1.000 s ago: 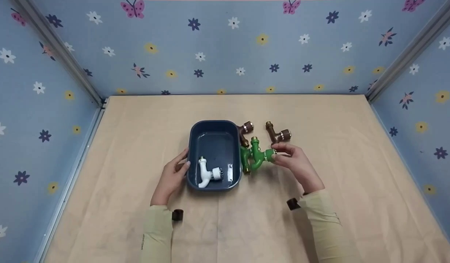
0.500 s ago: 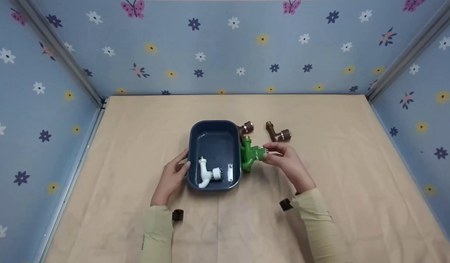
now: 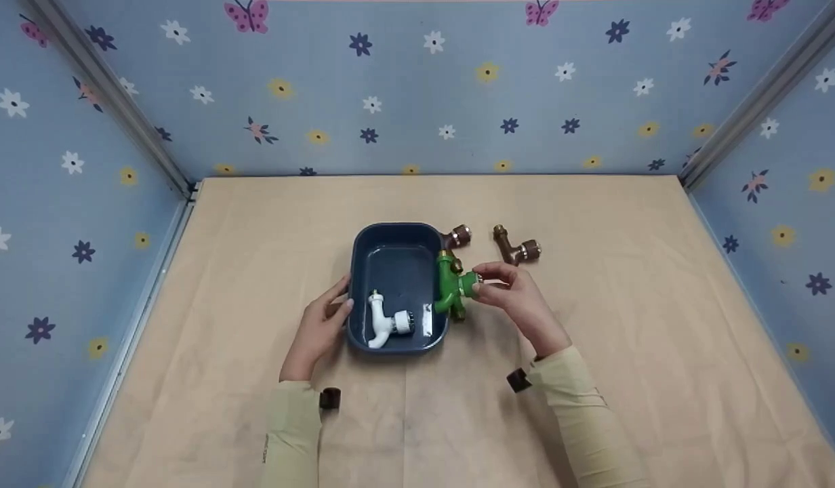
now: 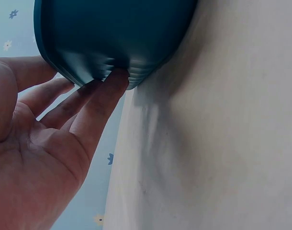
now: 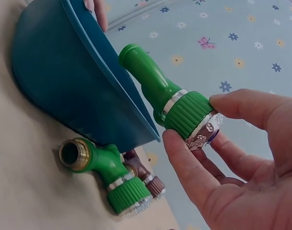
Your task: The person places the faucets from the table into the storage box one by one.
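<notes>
A dark blue basin (image 3: 400, 268) stands mid-table with a white tap (image 3: 382, 327) lying inside it. My left hand (image 3: 317, 332) rests its fingertips against the basin's left outer wall; in the left wrist view the fingers (image 4: 100, 105) are nearly straight. By its ribbed knob, my right hand (image 3: 519, 301) pinches a green tap (image 5: 153, 74) between thumb and fingers. That tap is raised, its body overlapping the basin's right rim in the head view. Below it, a second green tap (image 5: 110, 167) lies on the table beside the basin, partly hidden from the head camera.
One brown tap (image 3: 461, 235) lies close against the basin's right side, partly hidden. Another brown tap (image 3: 524, 250) lies farther right, behind my right hand. Flower-patterned walls (image 3: 404, 81) enclose the cloth-covered table (image 3: 268, 224) at the back and sides.
My right hand has carried the green tap leftward, from beside the basin to over its right rim. The left hand and basin have stayed in place.
</notes>
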`<state>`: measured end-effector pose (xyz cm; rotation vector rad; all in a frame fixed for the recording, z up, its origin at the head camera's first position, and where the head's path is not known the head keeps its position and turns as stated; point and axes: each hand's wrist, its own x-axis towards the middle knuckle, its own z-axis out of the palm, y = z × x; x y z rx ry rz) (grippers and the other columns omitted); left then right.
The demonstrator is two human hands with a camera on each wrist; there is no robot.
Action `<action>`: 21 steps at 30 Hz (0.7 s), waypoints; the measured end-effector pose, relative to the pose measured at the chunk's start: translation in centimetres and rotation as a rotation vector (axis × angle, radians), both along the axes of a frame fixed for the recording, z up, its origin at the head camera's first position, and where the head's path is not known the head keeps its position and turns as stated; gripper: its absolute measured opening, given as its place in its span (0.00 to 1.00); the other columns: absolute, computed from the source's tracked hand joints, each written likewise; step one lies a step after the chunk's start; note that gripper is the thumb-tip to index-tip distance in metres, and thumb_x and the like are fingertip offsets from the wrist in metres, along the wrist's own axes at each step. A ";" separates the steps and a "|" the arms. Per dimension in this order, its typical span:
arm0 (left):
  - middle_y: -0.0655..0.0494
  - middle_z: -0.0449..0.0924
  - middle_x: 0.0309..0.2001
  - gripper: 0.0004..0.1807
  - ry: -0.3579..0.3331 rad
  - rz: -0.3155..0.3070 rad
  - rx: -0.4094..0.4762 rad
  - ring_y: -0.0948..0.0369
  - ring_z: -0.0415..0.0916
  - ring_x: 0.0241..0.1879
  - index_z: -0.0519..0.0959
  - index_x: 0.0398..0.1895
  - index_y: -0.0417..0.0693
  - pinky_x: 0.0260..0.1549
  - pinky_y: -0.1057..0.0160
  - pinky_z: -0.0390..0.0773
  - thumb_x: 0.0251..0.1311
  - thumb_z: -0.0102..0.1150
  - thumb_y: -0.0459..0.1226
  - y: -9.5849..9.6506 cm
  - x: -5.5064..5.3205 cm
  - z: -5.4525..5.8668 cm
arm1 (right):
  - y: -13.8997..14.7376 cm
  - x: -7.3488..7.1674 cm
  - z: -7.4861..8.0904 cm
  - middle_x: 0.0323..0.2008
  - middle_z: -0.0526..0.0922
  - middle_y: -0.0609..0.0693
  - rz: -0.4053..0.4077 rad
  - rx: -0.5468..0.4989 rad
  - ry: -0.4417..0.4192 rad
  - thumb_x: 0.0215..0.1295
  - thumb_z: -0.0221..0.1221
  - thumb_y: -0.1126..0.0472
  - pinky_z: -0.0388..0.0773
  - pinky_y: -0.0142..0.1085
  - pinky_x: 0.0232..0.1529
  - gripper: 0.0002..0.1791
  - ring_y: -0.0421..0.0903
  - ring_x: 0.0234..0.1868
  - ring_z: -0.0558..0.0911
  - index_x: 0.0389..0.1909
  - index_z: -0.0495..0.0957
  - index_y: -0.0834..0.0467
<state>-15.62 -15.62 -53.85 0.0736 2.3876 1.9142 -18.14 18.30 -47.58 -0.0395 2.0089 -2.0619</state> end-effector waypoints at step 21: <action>0.50 0.62 0.69 0.27 -0.018 0.003 0.013 0.47 0.71 0.58 0.62 0.72 0.52 0.51 0.57 0.76 0.70 0.50 0.34 0.0 0.0 0.3 | -2.4 -0.5 -0.3 0.47 0.77 0.60 0.007 0.019 -0.002 0.58 0.63 0.72 0.80 0.39 0.45 0.19 0.48 0.42 0.82 0.51 0.75 0.69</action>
